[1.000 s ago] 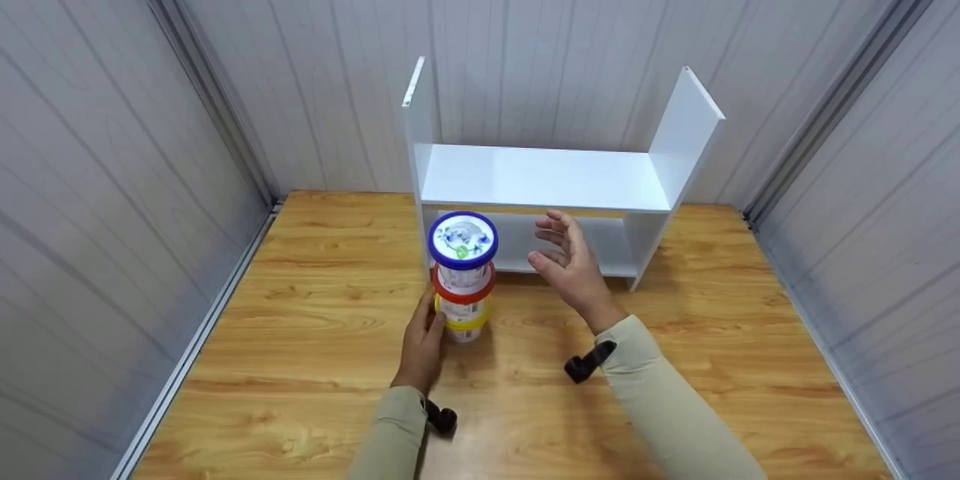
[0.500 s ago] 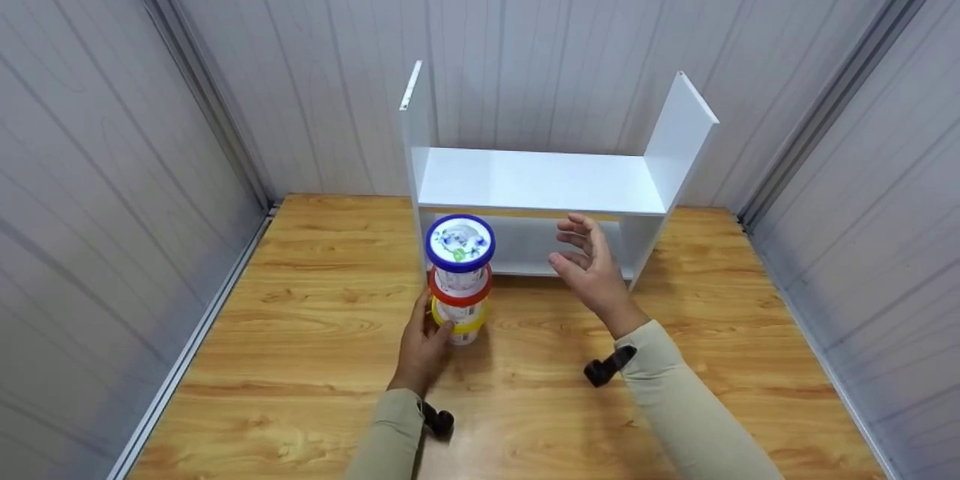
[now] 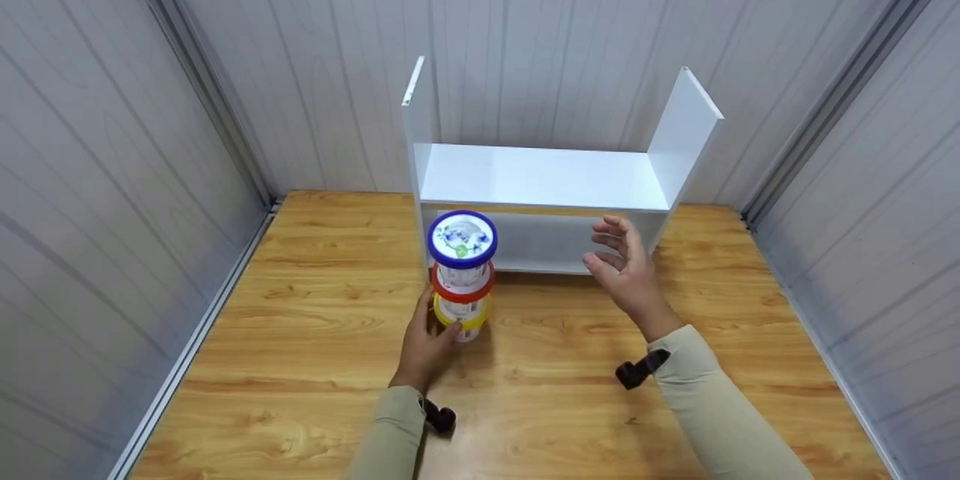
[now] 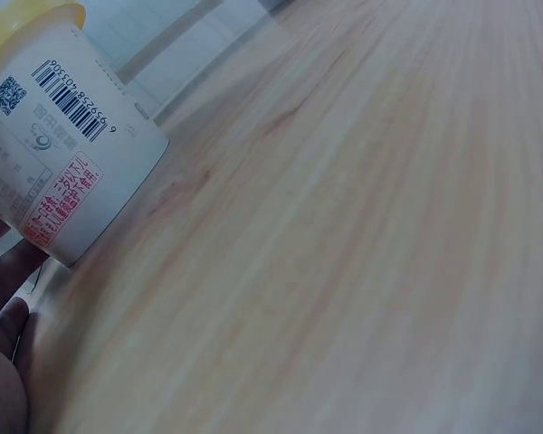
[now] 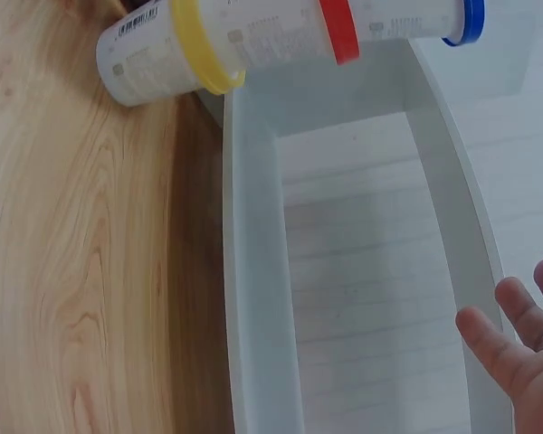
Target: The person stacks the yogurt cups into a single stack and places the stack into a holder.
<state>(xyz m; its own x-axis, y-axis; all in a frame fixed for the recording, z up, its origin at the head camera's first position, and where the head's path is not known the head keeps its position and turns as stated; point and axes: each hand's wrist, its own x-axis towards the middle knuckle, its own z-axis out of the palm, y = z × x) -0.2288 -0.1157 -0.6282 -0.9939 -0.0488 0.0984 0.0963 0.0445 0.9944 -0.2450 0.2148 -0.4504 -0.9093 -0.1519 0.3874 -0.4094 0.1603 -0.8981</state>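
Three lidded white tubs stand stacked on the wooden table, just before the left end of a white shelf. On top is the blue-lidded tub (image 3: 462,241), its lid printed with flowers; below it come the red-lidded tub (image 3: 463,288) and the yellow-lidded tub (image 3: 462,310). My left hand (image 3: 422,351) holds the lowest one from the left, thumb across its front and fingers at its side. In the left wrist view, that tub's barcode label (image 4: 68,99) shows. To the right, my right hand (image 3: 628,274) hovers before the shelf, fingers loosely bent, holding nothing.
The white shelf unit (image 3: 544,176) has two upright side panels and two levels, with no items on them. Around it, the wooden table (image 3: 315,315) meets pale panelled walls (image 3: 525,37) at the back and both sides.
My right hand has moved to the right, away from the stack. My left thumb has shifted right across the front of the lowest tub; the stack itself appears to stay in place.
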